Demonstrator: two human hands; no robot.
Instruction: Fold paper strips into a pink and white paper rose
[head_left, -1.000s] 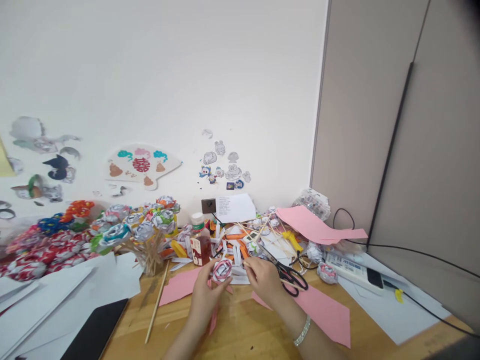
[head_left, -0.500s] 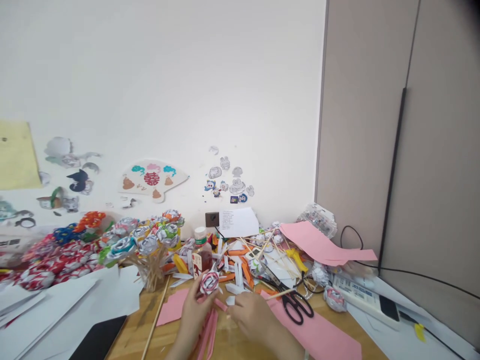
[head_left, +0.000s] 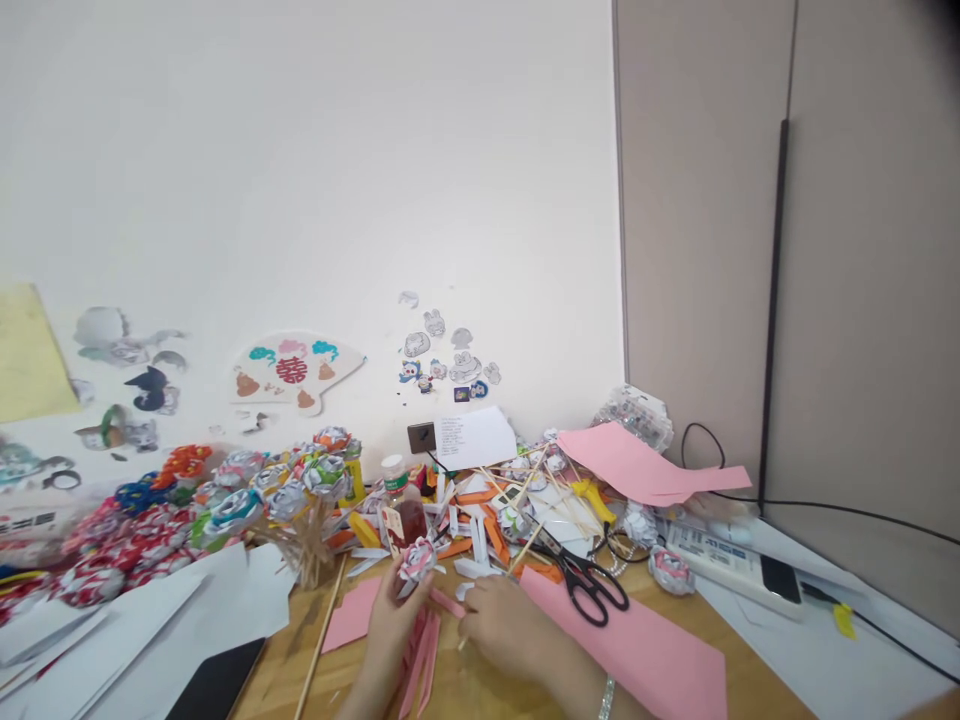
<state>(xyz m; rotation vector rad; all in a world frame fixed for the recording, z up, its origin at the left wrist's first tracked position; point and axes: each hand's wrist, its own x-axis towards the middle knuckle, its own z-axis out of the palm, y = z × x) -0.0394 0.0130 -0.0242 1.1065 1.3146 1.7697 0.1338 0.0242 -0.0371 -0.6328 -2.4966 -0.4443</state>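
Upright in my left hand (head_left: 391, 622) is a pink-and-white rolled paper rose (head_left: 417, 562), gripped low between the fingers. Folded pink paper strips (head_left: 425, 655) hang below it beside the wrist. My right hand (head_left: 504, 622) is closed just to the right, its fingers curled around a thin wooden stick (head_left: 526, 549) that pokes out above the knuckles. A short pink strip (head_left: 447, 603) spans the gap between the two hands. Black-handled scissors (head_left: 592, 590) lie on a pink paper sheet (head_left: 637, 650) right of my right hand.
A bottle of reddish liquid (head_left: 405, 515) stands behind my left hand. Folded orange and white paper pieces (head_left: 480, 530) pile up at the back. A bunch of paper flowers (head_left: 285, 495) is at left, near white sheets (head_left: 142, 620) and a black flat object (head_left: 217, 680).
The view has shifted slightly. The rose has tilted a little in my left hand. The stick in my right hand has swung from nearly level to steeply slanted.
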